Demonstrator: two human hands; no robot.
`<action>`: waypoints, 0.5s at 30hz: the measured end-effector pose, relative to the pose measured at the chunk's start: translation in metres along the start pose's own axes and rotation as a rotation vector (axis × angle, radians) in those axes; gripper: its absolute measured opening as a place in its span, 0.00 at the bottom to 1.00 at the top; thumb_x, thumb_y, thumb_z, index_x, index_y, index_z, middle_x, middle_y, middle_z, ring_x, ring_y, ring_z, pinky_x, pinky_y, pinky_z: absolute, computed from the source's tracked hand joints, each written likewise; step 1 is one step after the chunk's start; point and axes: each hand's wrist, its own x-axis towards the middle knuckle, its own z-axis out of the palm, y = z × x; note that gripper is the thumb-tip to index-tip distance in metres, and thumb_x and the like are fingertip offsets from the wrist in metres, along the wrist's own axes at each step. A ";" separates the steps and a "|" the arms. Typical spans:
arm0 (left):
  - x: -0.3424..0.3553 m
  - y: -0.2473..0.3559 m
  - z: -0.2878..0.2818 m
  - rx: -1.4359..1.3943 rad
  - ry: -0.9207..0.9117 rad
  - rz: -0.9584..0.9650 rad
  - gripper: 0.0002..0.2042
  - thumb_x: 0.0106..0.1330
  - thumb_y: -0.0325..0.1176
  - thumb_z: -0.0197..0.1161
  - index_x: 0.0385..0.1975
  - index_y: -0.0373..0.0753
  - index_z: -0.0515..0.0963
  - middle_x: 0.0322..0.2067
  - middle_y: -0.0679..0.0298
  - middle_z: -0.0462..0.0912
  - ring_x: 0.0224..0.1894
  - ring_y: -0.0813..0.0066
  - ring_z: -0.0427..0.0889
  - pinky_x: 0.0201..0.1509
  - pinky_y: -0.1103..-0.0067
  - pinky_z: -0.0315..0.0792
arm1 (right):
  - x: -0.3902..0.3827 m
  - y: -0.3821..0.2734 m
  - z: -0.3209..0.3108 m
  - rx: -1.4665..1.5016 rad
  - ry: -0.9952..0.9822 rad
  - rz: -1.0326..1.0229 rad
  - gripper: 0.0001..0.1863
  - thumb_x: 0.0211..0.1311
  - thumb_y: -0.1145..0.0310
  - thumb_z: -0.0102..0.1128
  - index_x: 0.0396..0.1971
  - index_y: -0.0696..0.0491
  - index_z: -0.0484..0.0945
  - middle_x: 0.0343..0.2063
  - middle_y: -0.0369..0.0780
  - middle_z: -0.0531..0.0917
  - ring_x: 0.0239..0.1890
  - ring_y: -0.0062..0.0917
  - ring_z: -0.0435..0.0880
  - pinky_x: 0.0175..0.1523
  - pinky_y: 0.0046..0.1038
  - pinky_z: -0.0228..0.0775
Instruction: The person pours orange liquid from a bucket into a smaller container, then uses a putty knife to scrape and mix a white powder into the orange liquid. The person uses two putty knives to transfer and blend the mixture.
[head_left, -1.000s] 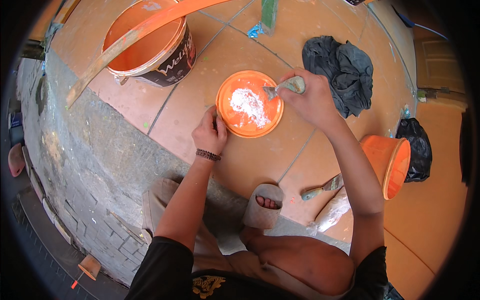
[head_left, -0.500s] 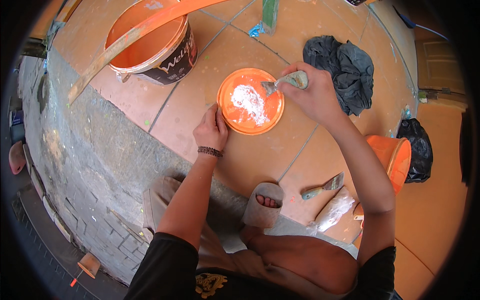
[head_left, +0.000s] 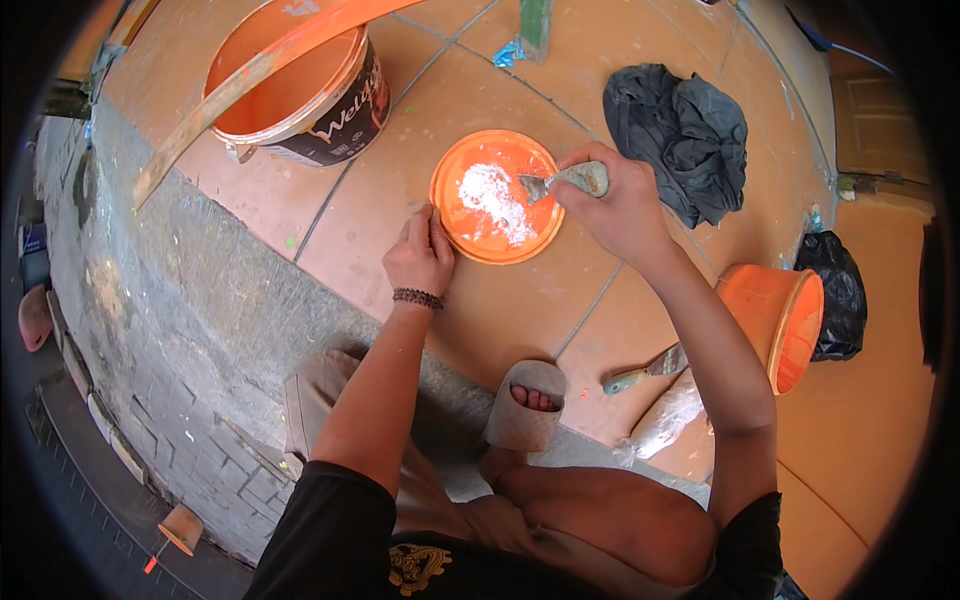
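Note:
A round orange lid [head_left: 462,165] lies on the tiled floor with a patch of white powder [head_left: 492,205] spread over its middle. My left hand [head_left: 418,258] is closed on the lid's lower left rim, the fingers pressed together there. My right hand [head_left: 618,210] grips the pale, stained handle of a putty knife [head_left: 533,188]. Its blade points left over the right part of the lid, beside the powder. Whether the blade touches the lid I cannot tell.
A paint bucket [head_left: 340,140] with a long wooden stick [head_left: 180,145] across it stands at the far left. Dark cloth [head_left: 680,140] lies far right. Nearer are an orange bucket [head_left: 750,295], a black bag [head_left: 835,290], a second putty knife [head_left: 625,380] and a clear bag of white material [head_left: 660,418].
The putty knife has shifted slightly down and left, closer to the powder. My right forearm has swung left, partly covering the second putty knife. My left hand stays on the rim.

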 end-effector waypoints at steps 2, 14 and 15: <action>0.001 0.002 0.001 -0.004 0.001 0.004 0.07 0.63 0.31 0.58 0.39 0.42 0.78 0.29 0.59 0.83 0.24 0.62 0.83 0.26 0.73 0.76 | -0.001 0.003 0.001 -0.050 -0.036 -0.002 0.12 0.48 0.68 0.65 0.32 0.58 0.79 0.24 0.47 0.83 0.26 0.34 0.84 0.34 0.29 0.75; 0.000 -0.003 0.000 0.002 0.009 -0.009 0.06 0.63 0.32 0.58 0.38 0.42 0.78 0.30 0.59 0.83 0.25 0.61 0.83 0.27 0.72 0.76 | 0.006 -0.008 0.000 0.016 -0.003 -0.019 0.12 0.48 0.66 0.66 0.31 0.56 0.79 0.21 0.46 0.82 0.26 0.38 0.82 0.34 0.32 0.74; 0.000 -0.002 0.001 0.005 0.002 -0.010 0.06 0.63 0.32 0.58 0.38 0.41 0.78 0.30 0.59 0.83 0.25 0.61 0.83 0.27 0.72 0.76 | 0.005 -0.007 0.001 -0.007 -0.036 -0.033 0.12 0.48 0.66 0.66 0.31 0.56 0.79 0.21 0.46 0.82 0.26 0.38 0.82 0.34 0.31 0.74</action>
